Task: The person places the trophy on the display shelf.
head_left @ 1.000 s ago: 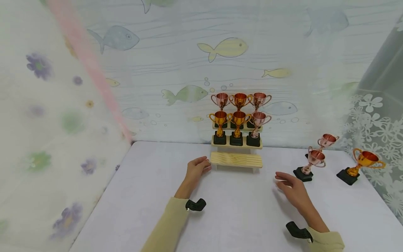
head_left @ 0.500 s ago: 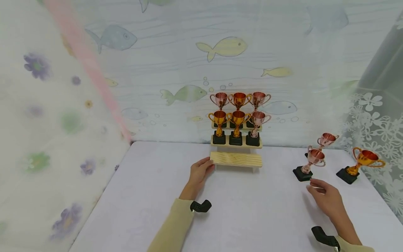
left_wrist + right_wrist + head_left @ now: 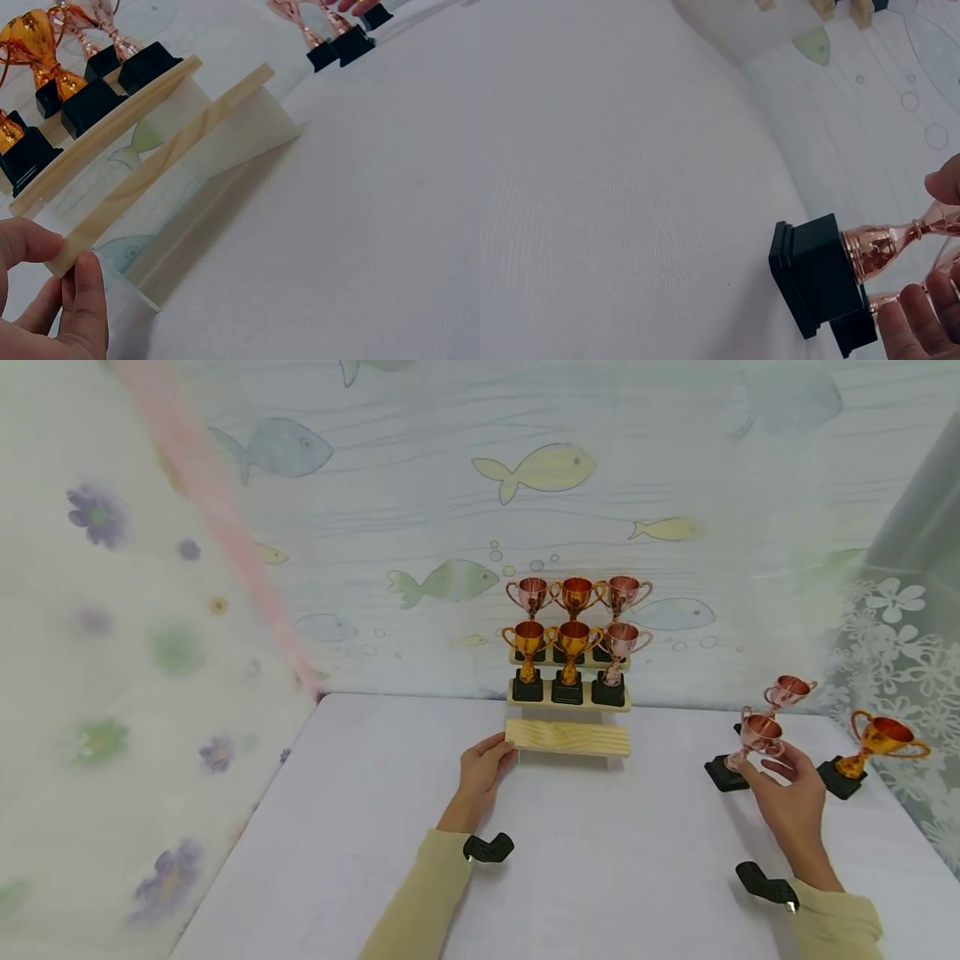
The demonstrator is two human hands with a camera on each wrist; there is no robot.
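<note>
A three-tiered wooden display stand has small trophy cups on its upper two tiers; its lowest tier is bare. My left hand pinches the left end of that lowest tier, thumb above and fingers below in the left wrist view. A rose-gold trophy with a black base stands on the table at the right. Around its stem, my right hand has the thumb near one side and the fingers on the other. In the right wrist view a gap shows between the fingers and the stem.
Another rose-gold trophy stands behind the one by my right hand. A gold trophy stands farther right, close to that hand. The white table meets a fish-patterned curtain behind the stand.
My right hand has moved right, then forward to the near rose-gold trophy. My left hand has moved slightly right and taken hold of the stand's lowest tier.
</note>
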